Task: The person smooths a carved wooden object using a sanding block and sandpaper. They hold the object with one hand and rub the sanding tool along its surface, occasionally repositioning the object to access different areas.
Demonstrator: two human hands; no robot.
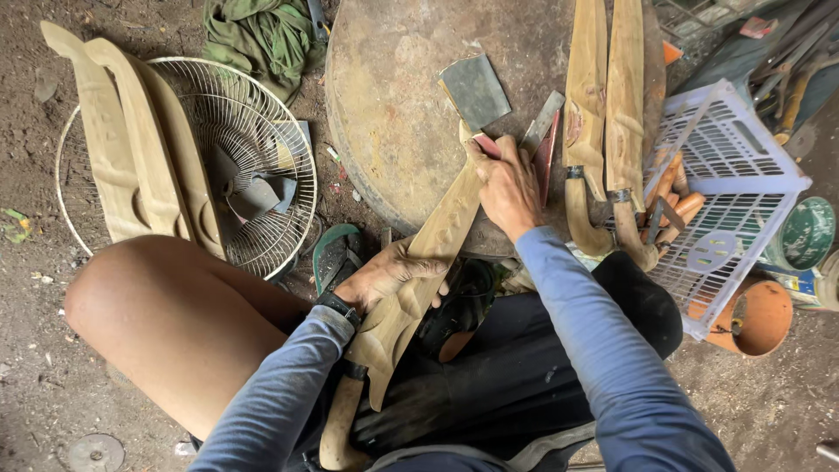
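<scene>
Left hand (389, 278) clamps the carved wooden sheath (428, 262) across the lap, its tip on the round block (393, 114); right hand (507, 183) grips a flat scraper (476, 92). Best to scrape steadily, sheath pinned firm.

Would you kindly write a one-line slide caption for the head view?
Left hand steadies a long pale carved wooden sheath on a round stone slab while right hand grips its upper end.

Matt pale wooden sheath (437, 240), dull grey metal blade (474, 90), white plastic basket (734, 166)
</scene>
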